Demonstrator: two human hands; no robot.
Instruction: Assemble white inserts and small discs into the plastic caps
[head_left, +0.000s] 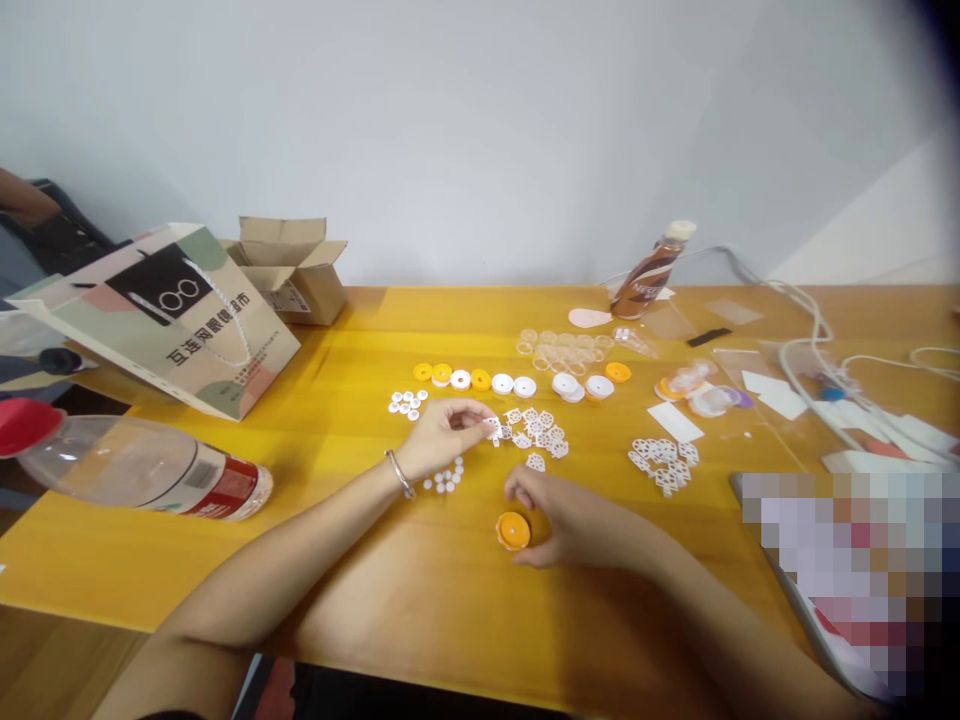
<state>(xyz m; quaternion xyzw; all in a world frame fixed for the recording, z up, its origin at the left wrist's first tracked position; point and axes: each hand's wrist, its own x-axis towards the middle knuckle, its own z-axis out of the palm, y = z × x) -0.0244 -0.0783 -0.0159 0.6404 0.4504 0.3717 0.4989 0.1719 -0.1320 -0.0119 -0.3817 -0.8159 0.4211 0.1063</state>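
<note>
My left hand [448, 432] is closed, its thumb and fingertips pinching a small white openwork plastic piece [495, 429]. That piece is at the left edge of a loose pile of similar white pieces [532, 425]. My right hand [559, 515] is nearer to me, its thumb and forefinger apart around a round orange plastic part [513, 531]. The part has a shallow hollow and a small pale centre; whether the thumb touches it I cannot tell. Small white discs [447, 478] lie below my left wrist, and more white round pieces [406, 404] sit farther left.
Behind the hands runs a row of orange and white round parts [502, 384], then clear rings [570, 350]. More openwork pieces [664, 462] lie right. A brown bottle [646, 280], white cables [814, 320], a paper bag [202, 320], a carton [311, 285] and a red-capped bottle [150, 465] stand around.
</note>
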